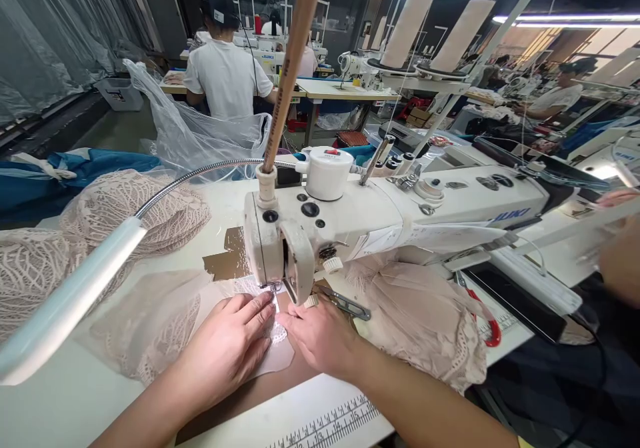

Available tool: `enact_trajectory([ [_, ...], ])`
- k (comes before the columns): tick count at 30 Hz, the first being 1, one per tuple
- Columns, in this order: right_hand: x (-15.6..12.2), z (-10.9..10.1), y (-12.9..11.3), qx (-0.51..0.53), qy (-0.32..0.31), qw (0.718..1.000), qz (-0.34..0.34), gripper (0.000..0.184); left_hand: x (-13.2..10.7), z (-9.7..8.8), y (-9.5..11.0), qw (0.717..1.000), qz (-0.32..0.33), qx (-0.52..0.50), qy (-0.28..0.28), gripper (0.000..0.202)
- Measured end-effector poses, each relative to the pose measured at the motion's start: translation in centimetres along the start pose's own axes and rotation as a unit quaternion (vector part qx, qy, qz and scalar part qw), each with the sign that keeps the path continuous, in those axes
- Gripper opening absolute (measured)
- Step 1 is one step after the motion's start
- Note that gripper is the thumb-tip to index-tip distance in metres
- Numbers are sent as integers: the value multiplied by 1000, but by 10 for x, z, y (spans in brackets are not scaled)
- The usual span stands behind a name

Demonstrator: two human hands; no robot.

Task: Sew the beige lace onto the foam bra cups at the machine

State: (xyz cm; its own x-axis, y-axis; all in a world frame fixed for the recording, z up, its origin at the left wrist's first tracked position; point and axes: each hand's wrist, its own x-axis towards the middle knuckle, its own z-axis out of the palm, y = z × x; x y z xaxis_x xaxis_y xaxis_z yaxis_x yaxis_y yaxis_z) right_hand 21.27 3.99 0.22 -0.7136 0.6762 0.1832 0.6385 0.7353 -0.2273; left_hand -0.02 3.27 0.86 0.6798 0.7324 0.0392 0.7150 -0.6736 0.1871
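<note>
My left hand (237, 335) lies flat on white lace fabric (278, 332), fingers stretched out just in front of the presser foot (274, 289) of the sewing machine (280, 241). To the right of the foot, my right hand (323, 335) is curled, its thumb at the edge of the lace; its other fingertips are partly hidden by the machine head. Under both hands spreads a sheer pale beige fabric (145, 321), and below that a brown surface (230, 401). Gathered beige lace fabric (420, 315) sits right of my right hand, beside small metal thread snips (350, 305).
A lit lamp tube (75, 301) on a bendy metal neck reaches across the left. Beige lace bundles (135, 208) lie behind it. Red-handled scissors (493, 325) and a black phone-like slab (510, 298) lie at right. A printed ruler (330, 428) marks the front edge. A co-worker (225, 68) sits ahead.
</note>
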Motion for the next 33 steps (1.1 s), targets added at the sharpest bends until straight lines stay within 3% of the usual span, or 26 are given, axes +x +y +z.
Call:
enact_trajectory([
  [10,-3,9,4,-6,39,999,18,34,8,-7,-6,999,5,20,34,23],
  [19,-10,6,4,24,64,997,-37,25,7,0,-3,996,38,32,69,28],
  [28,-7,6,2,20,38,999,-19,24,10,-5,-3,997,17,21,66,26],
  [33,-4,6,0,9,31,999,-4,22,9,-1,-5,994,59,46,78,32],
])
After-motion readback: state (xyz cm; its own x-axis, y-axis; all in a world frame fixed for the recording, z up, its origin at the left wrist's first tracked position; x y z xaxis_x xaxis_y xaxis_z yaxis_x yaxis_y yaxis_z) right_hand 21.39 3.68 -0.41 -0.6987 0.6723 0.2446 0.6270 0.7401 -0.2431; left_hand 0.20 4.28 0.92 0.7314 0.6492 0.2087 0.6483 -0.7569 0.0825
